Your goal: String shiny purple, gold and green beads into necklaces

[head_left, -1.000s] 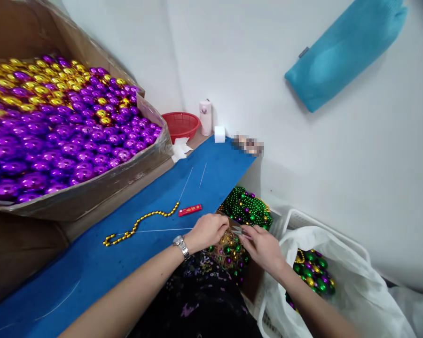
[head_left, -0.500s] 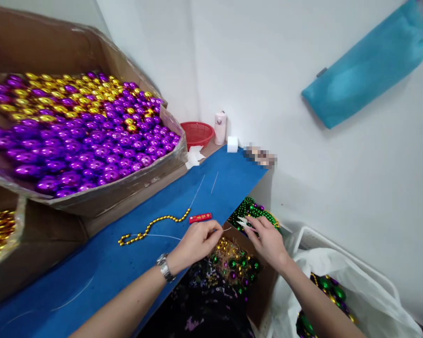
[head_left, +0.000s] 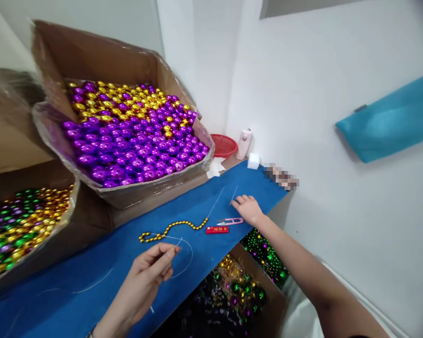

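Note:
My left hand, closed in a pinch, holds the end of a white thread above the blue cloth. The thread loops back toward a string of gold beads lying on the cloth. My right hand reaches across the cloth, fingers bent together at the near end of a thin needle, whose far end shows past the fingertips. Just left of that hand lie pink-handled thread snips, with a small red packet beside them.
A large carton of purple and gold beads stands behind the cloth-covered table. Another carton holds mixed beads at left. A red basket, pale bottle and white block stand at the back. Below the edge sit more beads.
My right hand has put the snips down on the cloth and moved to the needle. My left hand has drawn back leftward over the cloth with the thread. The view has shifted left.

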Action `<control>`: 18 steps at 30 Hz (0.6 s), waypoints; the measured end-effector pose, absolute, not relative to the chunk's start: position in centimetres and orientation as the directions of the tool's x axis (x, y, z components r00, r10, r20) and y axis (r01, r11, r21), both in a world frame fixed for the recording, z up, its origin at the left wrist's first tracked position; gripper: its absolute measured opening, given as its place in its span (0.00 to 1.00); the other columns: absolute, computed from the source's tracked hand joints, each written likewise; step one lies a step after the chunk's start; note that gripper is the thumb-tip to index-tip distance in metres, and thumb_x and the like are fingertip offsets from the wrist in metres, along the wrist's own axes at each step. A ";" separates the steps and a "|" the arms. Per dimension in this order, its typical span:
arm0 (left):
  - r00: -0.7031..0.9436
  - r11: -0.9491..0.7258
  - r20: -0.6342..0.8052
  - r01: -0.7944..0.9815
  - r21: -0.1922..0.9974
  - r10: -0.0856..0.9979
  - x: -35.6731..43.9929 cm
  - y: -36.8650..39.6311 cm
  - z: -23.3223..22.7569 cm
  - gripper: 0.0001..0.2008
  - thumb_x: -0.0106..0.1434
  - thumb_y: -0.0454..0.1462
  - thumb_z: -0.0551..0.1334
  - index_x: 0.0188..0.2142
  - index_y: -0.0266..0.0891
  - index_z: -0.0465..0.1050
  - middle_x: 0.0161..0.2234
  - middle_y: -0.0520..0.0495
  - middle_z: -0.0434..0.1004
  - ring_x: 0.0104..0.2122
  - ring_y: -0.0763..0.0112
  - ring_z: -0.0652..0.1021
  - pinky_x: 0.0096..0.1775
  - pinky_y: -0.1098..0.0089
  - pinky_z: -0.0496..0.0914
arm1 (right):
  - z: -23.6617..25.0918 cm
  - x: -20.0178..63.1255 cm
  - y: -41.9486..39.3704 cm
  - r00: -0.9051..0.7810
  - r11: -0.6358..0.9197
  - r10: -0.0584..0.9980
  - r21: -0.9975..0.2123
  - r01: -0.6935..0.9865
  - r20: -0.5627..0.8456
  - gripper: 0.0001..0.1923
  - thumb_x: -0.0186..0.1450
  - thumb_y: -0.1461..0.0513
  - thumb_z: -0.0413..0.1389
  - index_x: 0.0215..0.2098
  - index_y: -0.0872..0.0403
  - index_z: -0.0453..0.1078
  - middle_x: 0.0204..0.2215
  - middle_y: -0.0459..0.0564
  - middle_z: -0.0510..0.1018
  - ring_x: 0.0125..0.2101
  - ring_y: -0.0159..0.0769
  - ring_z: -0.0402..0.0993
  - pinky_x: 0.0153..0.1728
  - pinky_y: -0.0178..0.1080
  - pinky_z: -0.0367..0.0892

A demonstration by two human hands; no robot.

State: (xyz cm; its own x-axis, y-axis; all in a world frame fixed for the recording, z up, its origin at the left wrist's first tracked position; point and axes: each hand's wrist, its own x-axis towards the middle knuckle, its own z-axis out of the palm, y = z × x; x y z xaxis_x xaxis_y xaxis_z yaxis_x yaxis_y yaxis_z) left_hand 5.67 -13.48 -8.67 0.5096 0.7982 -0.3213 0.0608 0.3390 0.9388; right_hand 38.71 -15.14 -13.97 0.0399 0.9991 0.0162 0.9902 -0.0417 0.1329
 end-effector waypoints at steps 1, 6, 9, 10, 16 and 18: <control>0.498 0.368 -0.340 0.045 0.929 0.797 5.4 -13.6 -8.7 0.11 0.55 0.44 0.66 0.31 0.38 0.73 0.32 0.51 0.70 0.21 0.81 0.61 0.23 0.78 0.59 | -13.9 39.0 -14.6 0.023 -0.024 1.000 0.157 0.987 0.008 0.14 0.68 0.59 0.52 0.50 0.54 0.65 0.49 0.52 0.69 0.46 0.40 0.69 0.47 0.49 0.65; 0.465 0.438 -0.369 -0.045 0.898 0.805 4.8 -14.5 -8.8 0.12 0.55 0.43 0.66 0.31 0.36 0.74 0.25 0.53 0.67 0.17 0.85 0.51 0.18 0.79 0.48 | -13.9 39.2 -12.9 -0.083 0.088 0.996 0.181 0.979 -0.034 0.12 0.67 0.59 0.53 0.48 0.56 0.67 0.47 0.51 0.71 0.45 0.39 0.70 0.46 0.48 0.66; 0.431 0.435 -0.363 -0.076 0.897 0.826 4.3 -14.7 -8.9 0.11 0.55 0.43 0.66 0.30 0.35 0.74 0.20 0.55 0.63 0.16 0.85 0.51 0.18 0.78 0.48 | -13.6 38.6 -12.2 -0.122 0.123 0.992 0.135 0.983 -0.018 0.10 0.67 0.59 0.53 0.44 0.56 0.68 0.44 0.50 0.72 0.43 0.38 0.70 0.45 0.47 0.66; 0.417 0.429 -0.359 -0.085 0.899 0.835 4.2 -14.7 -9.0 0.11 0.55 0.43 0.66 0.30 0.35 0.75 0.20 0.55 0.62 0.16 0.85 0.51 0.18 0.78 0.48 | -13.3 38.2 -12.1 -0.124 0.123 0.992 0.111 0.986 -0.001 0.10 0.67 0.60 0.53 0.43 0.57 0.68 0.43 0.50 0.73 0.43 0.38 0.70 0.45 0.47 0.66; 0.347 0.377 -0.325 -0.092 0.922 0.880 3.4 -14.7 -9.3 0.11 0.54 0.42 0.67 0.31 0.35 0.76 0.21 0.54 0.65 0.16 0.86 0.55 0.18 0.78 0.48 | -10.1 30.8 -15.1 -0.112 0.133 0.983 -0.143 0.981 0.148 0.13 0.71 0.63 0.43 0.46 0.56 0.66 0.40 0.56 0.75 0.42 0.40 0.70 0.43 0.41 0.65; 0.321 0.364 -0.317 -0.098 0.926 0.892 3.4 -14.7 -9.5 0.11 0.54 0.41 0.67 0.32 0.36 0.77 0.20 0.54 0.64 0.16 0.86 0.54 0.18 0.78 0.48 | -8.9 27.2 -17.3 -0.164 0.203 0.972 -0.251 0.946 0.170 0.12 0.71 0.61 0.42 0.47 0.51 0.65 0.41 0.50 0.75 0.40 0.34 0.71 0.41 0.35 0.66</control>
